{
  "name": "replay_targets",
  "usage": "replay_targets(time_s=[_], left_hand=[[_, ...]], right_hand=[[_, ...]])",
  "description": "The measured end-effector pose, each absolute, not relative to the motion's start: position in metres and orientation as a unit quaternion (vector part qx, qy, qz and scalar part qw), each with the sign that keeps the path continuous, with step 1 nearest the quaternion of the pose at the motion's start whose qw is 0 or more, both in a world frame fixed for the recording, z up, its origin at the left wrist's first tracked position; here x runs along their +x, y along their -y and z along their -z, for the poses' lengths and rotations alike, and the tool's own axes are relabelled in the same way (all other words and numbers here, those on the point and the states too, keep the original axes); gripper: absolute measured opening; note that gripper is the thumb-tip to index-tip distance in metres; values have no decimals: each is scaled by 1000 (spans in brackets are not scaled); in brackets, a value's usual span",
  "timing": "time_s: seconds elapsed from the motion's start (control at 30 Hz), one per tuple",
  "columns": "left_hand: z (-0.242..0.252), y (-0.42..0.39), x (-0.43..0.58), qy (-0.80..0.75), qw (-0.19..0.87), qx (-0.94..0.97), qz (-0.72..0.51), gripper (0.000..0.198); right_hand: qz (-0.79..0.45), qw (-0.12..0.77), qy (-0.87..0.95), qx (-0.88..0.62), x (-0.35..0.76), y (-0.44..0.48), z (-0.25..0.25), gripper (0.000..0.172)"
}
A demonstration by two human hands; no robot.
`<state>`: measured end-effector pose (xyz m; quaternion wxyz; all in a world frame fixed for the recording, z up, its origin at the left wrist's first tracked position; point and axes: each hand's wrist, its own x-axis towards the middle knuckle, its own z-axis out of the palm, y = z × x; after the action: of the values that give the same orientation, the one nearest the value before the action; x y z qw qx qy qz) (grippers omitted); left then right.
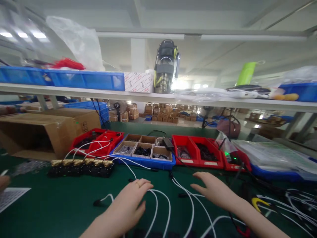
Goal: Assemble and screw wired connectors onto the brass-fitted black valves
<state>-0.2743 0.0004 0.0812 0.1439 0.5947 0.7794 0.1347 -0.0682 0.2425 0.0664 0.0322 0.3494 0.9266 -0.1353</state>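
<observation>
My left hand [130, 200] hovers low over the green bench [56, 205], fingers loosely curled beside a loop of white cable [160, 198]; nothing shows in its grip. My right hand [214, 190] reaches forward flat, fingers stretched out above more white cables [192, 205]. Several white cables with black plug ends run from my hands toward the trays behind. A black fixture with a row of brass connectors [81, 166] sits to the left of my left hand.
Red bins [95, 142] [198, 152] and a blue tray of small cardboard compartments [145, 150] line the back. An open cardboard box [42, 132] lies left. A shelf [158, 97] overhead carries a bottle [165, 67] and blue bins. Another person's fingertip [3, 181] shows far left.
</observation>
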Motion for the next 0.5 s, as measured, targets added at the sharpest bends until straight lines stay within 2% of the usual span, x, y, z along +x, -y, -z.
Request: replay_targets(time_s=[0.1,0.2,0.27,0.37,0.43,0.5], left_hand=[[-74,-47,-280,-695,191,692,-33,90],[-59,-76,-283,-643,237,728,26,95],[-53,-86,-281,-647,243,720,61,74],[-54,-85,-277,-679,218,696,83,26],[-58,-74,-283,-709,184,678,68,26],[-60,-55,-297,-737,134,662,39,29]], right_hand=[[179,134,-916,332,-93,-241,-58,72],[163,199,-910,327,-112,-236,-44,75],[156,220,-905,330,-117,-238,-37,63],[174,209,-897,347,-106,-247,-38,27],[192,151,-898,367,-87,-253,-47,10],[205,71,-894,393,-62,-255,-57,5]])
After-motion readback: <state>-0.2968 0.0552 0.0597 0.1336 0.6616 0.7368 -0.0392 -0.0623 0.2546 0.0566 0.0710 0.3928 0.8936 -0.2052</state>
